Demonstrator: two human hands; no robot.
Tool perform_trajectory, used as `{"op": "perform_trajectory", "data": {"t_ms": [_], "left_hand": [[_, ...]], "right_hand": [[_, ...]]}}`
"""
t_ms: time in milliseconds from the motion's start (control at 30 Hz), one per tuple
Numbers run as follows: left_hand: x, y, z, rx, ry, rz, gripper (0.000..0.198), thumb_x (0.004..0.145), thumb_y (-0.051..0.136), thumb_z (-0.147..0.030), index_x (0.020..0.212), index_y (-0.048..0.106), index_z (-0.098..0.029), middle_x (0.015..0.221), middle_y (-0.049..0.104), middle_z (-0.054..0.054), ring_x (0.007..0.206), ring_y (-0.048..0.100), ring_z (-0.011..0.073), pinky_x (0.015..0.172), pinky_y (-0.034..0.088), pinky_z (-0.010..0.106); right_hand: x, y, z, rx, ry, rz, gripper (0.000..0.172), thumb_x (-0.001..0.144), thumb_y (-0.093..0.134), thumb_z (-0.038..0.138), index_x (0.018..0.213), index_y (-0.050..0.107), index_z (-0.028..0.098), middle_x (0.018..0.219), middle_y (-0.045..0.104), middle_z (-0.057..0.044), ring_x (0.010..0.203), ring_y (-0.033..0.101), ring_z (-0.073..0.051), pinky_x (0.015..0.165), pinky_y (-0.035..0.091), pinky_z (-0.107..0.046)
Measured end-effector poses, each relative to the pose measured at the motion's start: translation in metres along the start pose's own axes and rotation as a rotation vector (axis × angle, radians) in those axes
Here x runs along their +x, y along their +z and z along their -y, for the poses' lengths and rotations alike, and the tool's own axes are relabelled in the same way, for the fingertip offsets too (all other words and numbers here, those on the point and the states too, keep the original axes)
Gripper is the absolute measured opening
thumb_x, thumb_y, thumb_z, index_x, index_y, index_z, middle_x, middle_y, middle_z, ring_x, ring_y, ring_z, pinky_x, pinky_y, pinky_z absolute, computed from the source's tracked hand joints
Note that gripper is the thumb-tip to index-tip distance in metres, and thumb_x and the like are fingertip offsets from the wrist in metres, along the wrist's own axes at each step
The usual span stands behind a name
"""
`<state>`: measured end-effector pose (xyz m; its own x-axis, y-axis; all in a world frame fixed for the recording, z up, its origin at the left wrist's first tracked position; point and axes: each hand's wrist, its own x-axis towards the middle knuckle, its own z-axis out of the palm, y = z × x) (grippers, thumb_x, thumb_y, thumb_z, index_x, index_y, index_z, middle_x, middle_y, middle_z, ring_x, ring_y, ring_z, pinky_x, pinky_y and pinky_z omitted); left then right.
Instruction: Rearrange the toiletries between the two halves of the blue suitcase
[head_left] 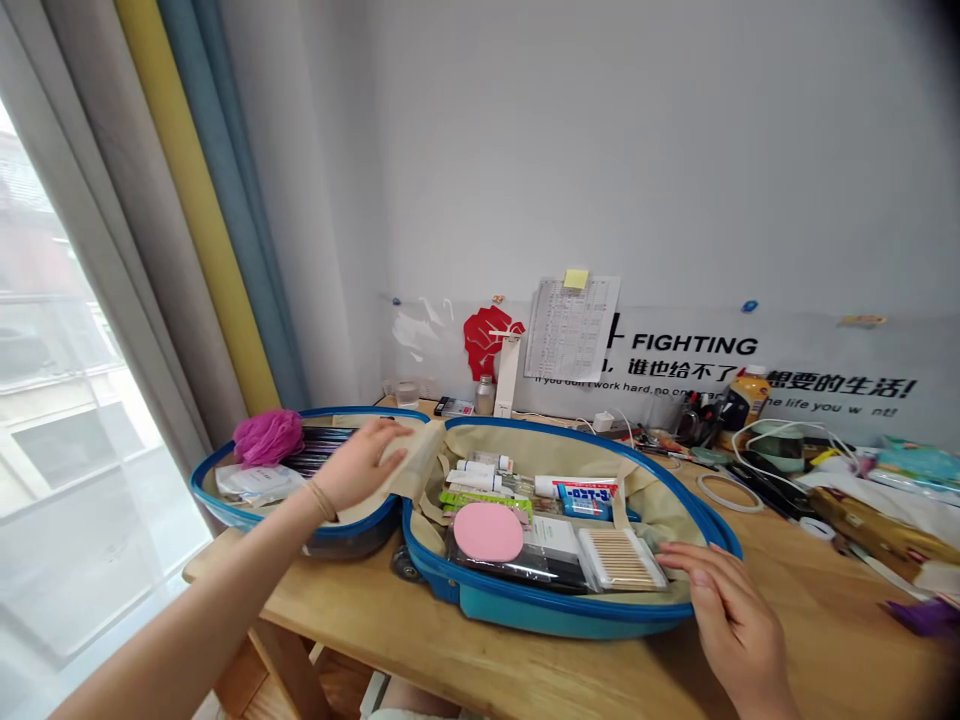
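Note:
A blue suitcase [525, 616] lies opened flat on the wooden table. My left hand [358, 468] reaches over its left half, palm down, fingers stretched near the beige lining by the hinge; nothing shows in it. That half holds a pink bath puff [268, 437], a white packet [259, 484] and dark striped items. At the right half's rim, my right hand [731, 620] has its fingers extended inward beside a pack of cotton swabs [621, 560]. A pink oval case [488, 531], a blue toothpaste-like package [587, 502], white tubes [480, 475] and a black item lie inside too.
Cables, a gold pouch [870, 520], an orange-labelled bottle [746, 398] and other clutter cover the table's right side. Behind stand a white lamp-like post [508, 376] and a small jar [484, 395] against the wall. Curtains [195, 220] and a window are on the left.

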<state>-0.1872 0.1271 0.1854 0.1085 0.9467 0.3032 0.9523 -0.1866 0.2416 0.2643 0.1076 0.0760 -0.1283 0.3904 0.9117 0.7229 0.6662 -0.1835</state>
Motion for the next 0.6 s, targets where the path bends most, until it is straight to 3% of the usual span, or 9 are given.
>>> {"op": "perform_trajectory", "data": {"t_ms": [133,167,267,400,600], "left_hand": [[0.009,-0.024,0.079,0.149,-0.446,-0.152,0.067,0.088,0.05,-0.041,0.146,0.038,-0.01,0.149,0.037,0.023,0.138,0.038,0.0392,0.113,0.034,0.054],[0.008,-0.028,0.096,0.173,-0.546,-0.153,0.069,0.088,0.053,-0.041,0.146,0.035,-0.009,0.149,0.037,0.024,0.136,0.041,0.0399,0.11,0.037,0.055],[0.003,-0.034,0.133,0.21,-0.753,-0.102,0.061,0.09,0.058,-0.042,0.142,0.039,-0.016,0.144,0.045,0.018,0.124,0.052,0.0315,0.1,0.046,0.052],[-0.001,-0.029,0.154,0.238,-0.846,-0.024,0.051,0.091,0.059,-0.044,0.134,0.049,-0.02,0.138,0.051,0.012,0.116,0.057,0.0262,0.095,0.051,0.05],[0.006,-0.025,0.157,0.26,-0.892,0.011,0.041,0.092,0.059,-0.041,0.127,0.055,-0.018,0.128,0.058,0.01,0.108,0.061,0.0228,0.089,0.054,0.045]], "right_hand": [[0.0,0.0,0.001,-0.005,0.002,0.005,0.03,0.096,0.044,0.029,0.083,0.071,0.025,0.086,0.073,-0.003,0.079,0.069,-0.02,0.086,0.049,-0.038],[0.0,-0.001,0.001,-0.009,0.007,0.007,0.031,0.097,0.044,0.029,0.082,0.071,0.025,0.085,0.074,-0.003,0.079,0.069,-0.02,0.086,0.049,-0.038],[0.0,-0.001,0.0,-0.03,0.032,0.024,0.035,0.097,0.042,0.033,0.08,0.071,0.024,0.084,0.074,-0.005,0.079,0.069,-0.021,0.085,0.051,-0.04],[0.001,-0.001,0.0,-0.042,0.029,0.023,0.036,0.098,0.041,0.033,0.079,0.071,0.024,0.083,0.074,-0.005,0.078,0.07,-0.021,0.084,0.052,-0.039],[0.001,-0.001,0.003,-0.035,0.019,0.007,0.035,0.097,0.042,0.03,0.08,0.071,0.024,0.083,0.074,-0.005,0.077,0.07,-0.02,0.082,0.052,-0.038]]}}
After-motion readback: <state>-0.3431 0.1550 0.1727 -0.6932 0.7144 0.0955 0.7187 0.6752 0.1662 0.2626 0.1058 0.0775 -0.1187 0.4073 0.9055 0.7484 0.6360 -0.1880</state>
